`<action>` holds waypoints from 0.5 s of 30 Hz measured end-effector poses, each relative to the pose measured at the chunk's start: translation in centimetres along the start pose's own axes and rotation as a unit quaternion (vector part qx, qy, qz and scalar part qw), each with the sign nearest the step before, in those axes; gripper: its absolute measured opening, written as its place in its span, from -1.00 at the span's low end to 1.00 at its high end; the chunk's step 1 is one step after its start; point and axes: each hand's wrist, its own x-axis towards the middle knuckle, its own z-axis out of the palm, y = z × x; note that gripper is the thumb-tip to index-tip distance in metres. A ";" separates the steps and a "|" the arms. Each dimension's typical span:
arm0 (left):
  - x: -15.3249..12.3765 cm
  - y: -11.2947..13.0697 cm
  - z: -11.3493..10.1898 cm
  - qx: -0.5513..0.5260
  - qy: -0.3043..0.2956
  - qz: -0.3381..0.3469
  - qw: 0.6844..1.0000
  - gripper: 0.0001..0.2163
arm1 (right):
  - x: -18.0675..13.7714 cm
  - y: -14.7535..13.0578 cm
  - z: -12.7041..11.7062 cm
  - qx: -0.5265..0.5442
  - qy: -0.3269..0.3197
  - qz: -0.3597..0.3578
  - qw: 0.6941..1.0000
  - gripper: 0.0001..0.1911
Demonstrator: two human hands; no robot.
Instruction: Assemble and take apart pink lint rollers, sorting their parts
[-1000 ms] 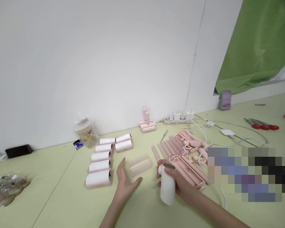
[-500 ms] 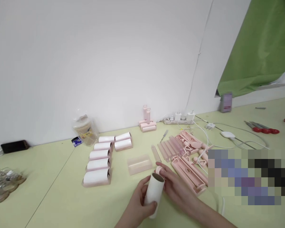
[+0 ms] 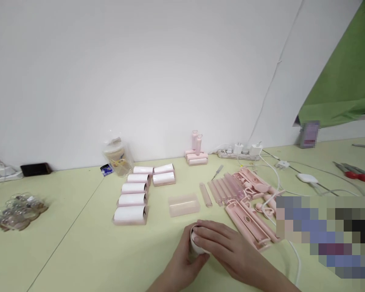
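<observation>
So this pale green table (image 3: 88, 251) is pretty loaded: seven white rolls in shallow pinkish trays (image 3: 130, 222) sit left of center, with a see-through pink cover (image 3: 184, 205) just right of them. Further right there's a row of pink tubes (image 3: 226, 189), a pile of pink plastic parts (image 3: 247, 221) and a small screwdriver (image 3: 218, 172). Back by the wall: a bagged cup (image 3: 115, 158) and a power strip (image 3: 239, 155).

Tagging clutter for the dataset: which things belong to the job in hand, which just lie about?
Likely the job:
held white cylindrical roll
lined-up white cylindrical rolls
translucent pink plastic cover
translucent pink plastic tubes

Likely lying about:
black rectangular phone
bagged tan cup
red-handled metal tools
</observation>
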 end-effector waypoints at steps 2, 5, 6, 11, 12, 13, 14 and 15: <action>-0.1 0.0 -0.1 0.008 0.005 0.012 1.000 -0.50 | 0.1 -0.1 -0.4 -0.015 -0.025 -0.012 1.000 -0.45; -0.3 -0.1 -0.1 0.016 0.009 0.027 0.999 -0.41 | 0.1 -0.3 -0.9 -0.021 -0.030 -0.014 0.999 -0.43; -0.3 -0.3 -0.1 0.022 0.009 0.032 0.999 -0.40 | 0.0 -0.3 -1.0 -0.026 -0.027 -0.017 0.999 -0.42; -0.7 -1.0 -0.3 0.063 0.001 0.048 0.997 -0.46 | -0.1 -1.0 -1.6 -0.036 -0.021 -0.041 0.998 -0.39; -0.7 -1.0 -0.4 0.067 0.001 0.046 0.997 -0.50 | -0.1 -1.1 -1.7 -0.028 -0.020 -0.040 0.999 -0.40; -0.7 -1.0 -0.4 0.068 0.003 0.041 0.997 -0.53 | 0.0 -1.3 -1.8 -0.015 -0.019 -0.034 0.999 -0.42; -0.7 -1.0 -0.5 0.068 0.008 0.037 0.997 -0.55 | 0.0 -1.5 -1.8 0.000 -0.017 -0.021 1.000 -0.46; -0.7 -1.0 -0.6 0.069 0.014 0.035 0.997 -0.57 | 0.1 -1.7 -1.8 0.017 -0.016 -0.005 1.000 -0.49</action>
